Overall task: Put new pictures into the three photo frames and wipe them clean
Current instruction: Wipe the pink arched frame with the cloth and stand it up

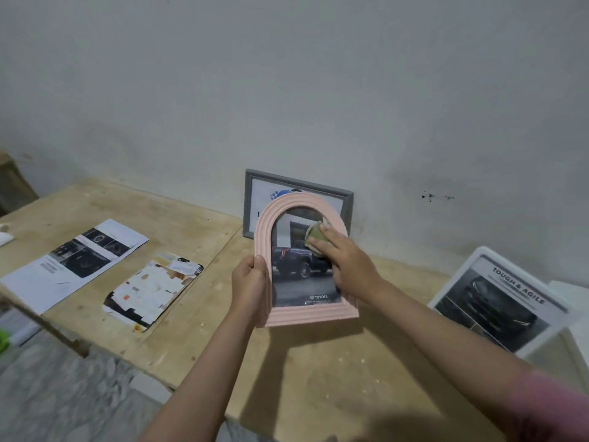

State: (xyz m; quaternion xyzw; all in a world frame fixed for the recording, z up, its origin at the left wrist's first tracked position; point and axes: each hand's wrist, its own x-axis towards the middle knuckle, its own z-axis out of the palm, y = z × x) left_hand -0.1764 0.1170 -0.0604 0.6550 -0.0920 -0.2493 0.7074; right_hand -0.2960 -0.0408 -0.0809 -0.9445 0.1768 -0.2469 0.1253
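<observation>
Pink frame [306, 263] held upright above mid-table. Left hand [250, 279] grips its left edge, fingers curled round. Right hand [342, 258] presses a cloth [314, 232] flat on the glass, fingers straight. Open table [302, 371] in front, near edge below. Bare wood top against a grey wall [287, 74]. Grey frame [251, 199] leans just behind. White frame [497, 301] right; two loose prints [73, 260] [153, 288] left.

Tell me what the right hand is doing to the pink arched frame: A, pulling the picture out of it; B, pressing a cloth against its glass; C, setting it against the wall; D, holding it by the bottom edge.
B: the right hand presses a small greenish cloth onto the glass of the pink arched frame, while the left hand grips its left edge.
</observation>
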